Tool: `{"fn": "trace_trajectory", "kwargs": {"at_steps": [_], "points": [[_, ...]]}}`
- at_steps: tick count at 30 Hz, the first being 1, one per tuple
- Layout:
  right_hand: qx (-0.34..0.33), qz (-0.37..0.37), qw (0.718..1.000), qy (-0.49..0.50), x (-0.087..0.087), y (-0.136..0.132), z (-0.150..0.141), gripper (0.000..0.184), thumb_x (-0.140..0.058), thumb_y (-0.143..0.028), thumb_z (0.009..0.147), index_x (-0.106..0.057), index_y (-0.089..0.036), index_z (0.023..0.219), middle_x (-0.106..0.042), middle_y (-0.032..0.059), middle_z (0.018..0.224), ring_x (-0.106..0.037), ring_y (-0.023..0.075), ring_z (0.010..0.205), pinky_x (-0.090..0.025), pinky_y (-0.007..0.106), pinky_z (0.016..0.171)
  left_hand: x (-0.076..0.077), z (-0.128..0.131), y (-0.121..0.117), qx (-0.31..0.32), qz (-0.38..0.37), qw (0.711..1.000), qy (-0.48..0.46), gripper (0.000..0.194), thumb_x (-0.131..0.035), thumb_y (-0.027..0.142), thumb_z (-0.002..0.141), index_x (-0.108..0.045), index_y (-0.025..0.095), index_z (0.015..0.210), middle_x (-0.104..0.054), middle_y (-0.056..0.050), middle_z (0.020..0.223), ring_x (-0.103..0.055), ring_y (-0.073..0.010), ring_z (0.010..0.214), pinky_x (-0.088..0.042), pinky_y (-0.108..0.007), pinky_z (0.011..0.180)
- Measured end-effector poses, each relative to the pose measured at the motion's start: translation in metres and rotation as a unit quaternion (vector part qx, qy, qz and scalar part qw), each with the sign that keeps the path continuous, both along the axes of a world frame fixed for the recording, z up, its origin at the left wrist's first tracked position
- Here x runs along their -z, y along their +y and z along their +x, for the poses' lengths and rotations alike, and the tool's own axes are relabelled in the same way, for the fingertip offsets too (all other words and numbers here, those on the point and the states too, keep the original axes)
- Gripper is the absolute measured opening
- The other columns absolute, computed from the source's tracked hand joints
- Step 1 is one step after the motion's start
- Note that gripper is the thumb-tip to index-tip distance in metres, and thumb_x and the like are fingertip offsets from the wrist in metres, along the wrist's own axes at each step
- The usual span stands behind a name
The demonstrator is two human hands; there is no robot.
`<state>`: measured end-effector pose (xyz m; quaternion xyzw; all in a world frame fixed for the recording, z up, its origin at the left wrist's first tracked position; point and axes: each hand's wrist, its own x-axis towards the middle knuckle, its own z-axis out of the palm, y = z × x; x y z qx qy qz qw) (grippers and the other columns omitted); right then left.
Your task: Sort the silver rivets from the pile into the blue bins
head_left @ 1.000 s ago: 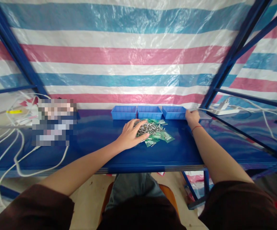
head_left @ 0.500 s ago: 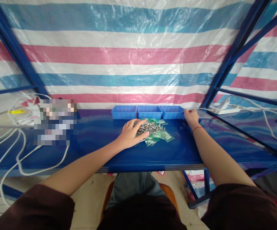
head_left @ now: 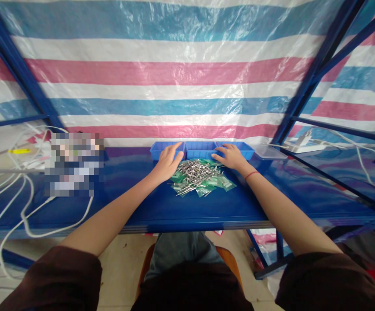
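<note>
A heap of small metal pins or screws point(head_left: 200, 172) lies on the blue table, mixed with green-tinted clear plastic bags point(head_left: 227, 183). Behind it stand three blue bins in a row: a left bin point(head_left: 157, 152), a middle bin point(head_left: 200, 153) and a right bin point(head_left: 246, 152). My left hand point(head_left: 168, 162) is open at the front of the left bin, thumb and forefinger spread, beside the heap. My right hand point(head_left: 232, 157) is open in front of the right bin, its fingers reaching toward the middle one. Neither hand shows anything held.
A clear flat plastic lid or sheet point(head_left: 270, 151) lies right of the bins. White cables point(head_left: 28, 207) run over the table's left side, by a blurred-out patch point(head_left: 74, 166). A white power strip point(head_left: 307, 146) sits at the right. Blue frame posts point(head_left: 304, 86) flank the table.
My left hand has lifted off the heap and moved up and left to the left bin. My right hand has left the right bin's outer end and moved left.
</note>
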<state>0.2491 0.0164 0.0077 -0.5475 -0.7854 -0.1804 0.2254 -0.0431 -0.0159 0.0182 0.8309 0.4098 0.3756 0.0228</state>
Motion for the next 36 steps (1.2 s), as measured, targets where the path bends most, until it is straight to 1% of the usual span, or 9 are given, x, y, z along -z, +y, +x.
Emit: {"fn": "trace_trajectory", "kwargs": {"at_steps": [6, 14, 18, 22, 25, 27, 30, 32, 36], "points": [[0.022, -0.052, 0.998, -0.011, -0.003, 0.0, 0.0, 0.039, -0.038, -0.041, 0.094, -0.066, -0.019, 0.108, -0.07, 0.0137, 0.104, -0.063, 0.0285, 0.097, -0.043, 0.04, 0.088, -0.003, -0.01, 0.037, -0.127, -0.007, 0.982, 0.141, 0.039, -0.04, 0.041, 0.094, -0.051, 0.025, 0.128, -0.051, -0.012, 0.132, -0.037, -0.0317, 0.128, -0.023, -0.06, 0.106], [0.012, -0.063, 0.998, 0.009, -0.004, -0.007, 0.001, 0.036, -0.042, -0.04, 0.092, -0.06, -0.022, 0.117, -0.07, 0.0123, 0.105, -0.064, 0.0292, 0.097, -0.045, 0.041, 0.087, 0.006, 0.001, 0.044, -0.133, -0.008, 0.971, 0.197, 0.035, -0.033, 0.034, 0.097, -0.055, 0.029, 0.123, -0.062, -0.009, 0.11, -0.054, -0.0306, 0.109, -0.013, -0.069, 0.104], [0.012, -0.085, 0.994, 0.069, -0.005, -0.006, 0.011, 0.06, -0.055, -0.03, 0.081, -0.039, -0.018, 0.137, -0.067, 0.0149, 0.113, -0.063, 0.0329, 0.105, -0.044, 0.048, 0.091, 0.007, 0.0, 0.042, -0.127, 0.009, 0.973, 0.191, 0.037, -0.032, 0.036, 0.097, -0.054, 0.029, 0.126, -0.06, -0.009, 0.115, -0.05, -0.0308, 0.114, -0.013, -0.067, 0.105], [-0.032, -0.059, 0.987, 0.145, -0.019, -0.021, 0.013, 0.061, -0.055, -0.03, 0.08, -0.037, -0.014, 0.136, -0.061, 0.0204, 0.122, -0.058, 0.0344, 0.113, -0.043, 0.051, 0.093, -0.002, -0.004, 0.028, -0.067, 0.009, 0.987, 0.144, 0.044, -0.037, 0.043, 0.094, -0.047, 0.027, 0.133, -0.044, -0.012, 0.137, -0.038, -0.0315, 0.129, -0.022, -0.056, 0.108], [-0.092, -0.043, 0.973, 0.208, -0.024, -0.047, -0.003, 0.057, -0.05, -0.046, 0.086, -0.038, -0.019, 0.135, -0.06, 0.017, 0.125, -0.059, 0.0323, 0.112, -0.045, 0.052, 0.092, -0.007, -0.005, 0.01, 0.043, -0.078, 0.984, 0.154, 0.062, -0.046, 0.06, 0.085, -0.036, 0.032, 0.14, -0.033, -0.011, 0.146, -0.033, -0.0337, 0.135, -0.032, -0.051, 0.106], [-0.184, -0.105, 0.961, 0.177, -0.019, -0.063, -0.019, 0.066, -0.054, -0.053, 0.083, -0.035, -0.023, 0.139, -0.052, 0.0144, 0.136, -0.052, 0.0303, 0.121, -0.043, 0.05, 0.098, -0.007, -0.002, -0.002, 0.106, -0.129, 0.969, 0.182, 0.081, -0.056, 0.068, 0.074, -0.03, 0.034, 0.143, -0.028, -0.012, 0.15, -0.031, -0.037, 0.136, -0.036, -0.051, 0.103], [-0.257, -0.142, 0.952, 0.087, -0.006, -0.075, -0.04, 0.084, -0.062, -0.062, 0.073, -0.032, -0.026, 0.143, -0.045, 0.0128, 0.141, -0.043, 0.0324, 0.128, -0.038, 0.053, 0.102, 0.0, 0.006, -0.011, 0.128, -0.157, 0.958, 0.204, 0.099, -0.064, 0.072, 0.063, -0.024, 0.032, 0.145, -0.03, -0.014, 0.148, -0.028, -0.039, 0.137, -0.035, -0.053, 0.104], [-0.263, -0.127, 0.955, 0.052, 0.001, -0.076, -0.048, 0.082, -0.06, -0.063, 0.075, -0.033, -0.027, 0.143, -0.047, 0.0128, 0.139, -0.043, 0.0329, 0.126, -0.036, 0.054, 0.102, 0.005, 0.011, -0.012, 0.128, -0.154, 0.961, 0.189, 0.094, -0.062, 0.069, 0.067, -0.027, 0.028, 0.144, -0.035, -0.014, 0.145, -0.031, -0.0348, 0.136, -0.033, -0.049, 0.107], [-0.236, -0.068, 0.969, 0.006, 0.0, -0.076, -0.054, 0.064, -0.048, -0.057, 0.086, -0.04, -0.024, 0.14, -0.052, 0.014, 0.131, -0.047, 0.0325, 0.117, -0.039, 0.054, 0.098, 0.012, 0.015, -0.009, 0.147, -0.118, 0.974, 0.128, 0.058, -0.049, 0.054, 0.086, -0.041, 0.024, 0.135, -0.047, -0.01, 0.131, -0.045, -0.0249, 0.125, -0.036, -0.038, 0.107]]}}
